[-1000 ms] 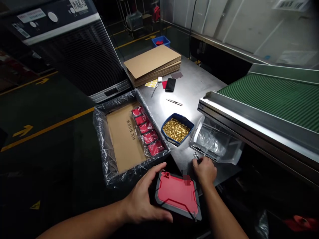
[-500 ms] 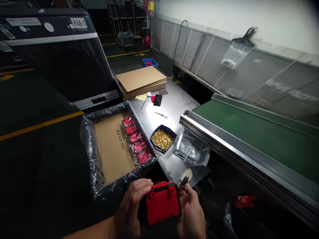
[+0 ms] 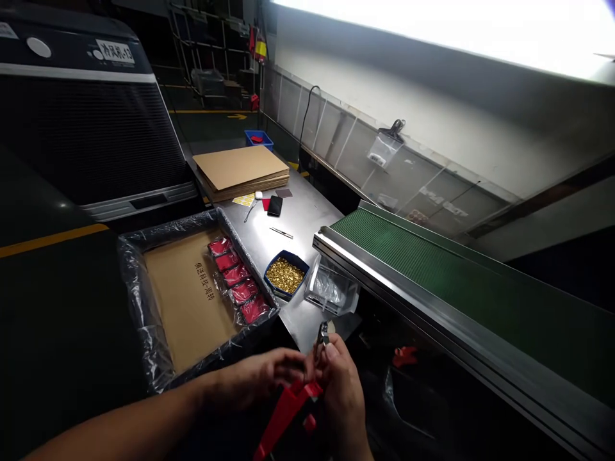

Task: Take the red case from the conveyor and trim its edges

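Dim scene with blown-out glare along the top, deep shadows below, and wide-angle bending at edges.

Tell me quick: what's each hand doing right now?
Left hand: closed on the red part, holding it edge-up.
Right hand: closed around a small metal tool, at the part's top edge.

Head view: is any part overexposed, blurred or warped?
Head view: the wall strip along the top is blown out white; the hands, left and right, and the red case are dim and slightly soft; the conveyor belt bends with wide-angle distortion.
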Demonstrator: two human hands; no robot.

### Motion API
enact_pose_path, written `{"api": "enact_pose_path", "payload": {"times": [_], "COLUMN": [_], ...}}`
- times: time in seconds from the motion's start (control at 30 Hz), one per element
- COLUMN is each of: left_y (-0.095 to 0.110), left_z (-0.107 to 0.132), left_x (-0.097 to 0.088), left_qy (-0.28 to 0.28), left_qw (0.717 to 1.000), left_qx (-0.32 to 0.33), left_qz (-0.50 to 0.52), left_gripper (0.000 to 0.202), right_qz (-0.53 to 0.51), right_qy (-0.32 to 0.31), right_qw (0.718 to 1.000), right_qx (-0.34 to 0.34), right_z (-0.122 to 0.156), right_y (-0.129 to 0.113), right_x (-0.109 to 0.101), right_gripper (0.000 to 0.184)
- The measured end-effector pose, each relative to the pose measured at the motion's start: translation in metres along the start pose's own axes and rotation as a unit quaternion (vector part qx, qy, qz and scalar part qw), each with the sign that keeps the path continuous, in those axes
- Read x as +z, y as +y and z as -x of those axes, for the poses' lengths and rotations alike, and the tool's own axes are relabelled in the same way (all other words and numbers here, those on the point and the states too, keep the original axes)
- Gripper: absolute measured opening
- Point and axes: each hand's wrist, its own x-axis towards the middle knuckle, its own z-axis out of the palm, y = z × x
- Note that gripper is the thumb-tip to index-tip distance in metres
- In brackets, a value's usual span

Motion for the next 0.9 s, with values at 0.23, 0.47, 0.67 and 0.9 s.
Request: {"api": "enact_pose_path", "payload": {"times": [0.23,0.47,0.67,0.9], "left_y": [0.004,-0.007,-0.021,-0.020], "left_z": [0.003,0.000,-0.009,-0.008], "left_x": [0.035,0.054,0.061,0.055], "left_qy": [-0.106,-0.034,0.032,0.169], "left_qw": [0.958,0.953,0.988,0.985], "left_qx": [-0.074,-0.070,0.001,0.003], "left_qz": [0.255,0.293,0.150,0.034], "left_gripper": [0.071,0.064,0.090,0.076], "right_qz": [-0.012,-0.016,0.014,0.019], "right_qy": [0.070,0.070,0.071,-0.015], "right_qw": [0.997,0.997,0.997,1.000], "right_qx": [-0.020,0.019,-0.009,-0.020], "right_z": [0.014,0.013,0.008,0.028], "right_y": [-0.009,-0.008,-0.014,-0.013], "right_x": [0.001,-0.017,-0.046,-0.067], "right_gripper": [0.044,0.044,0.047,0.040]}}
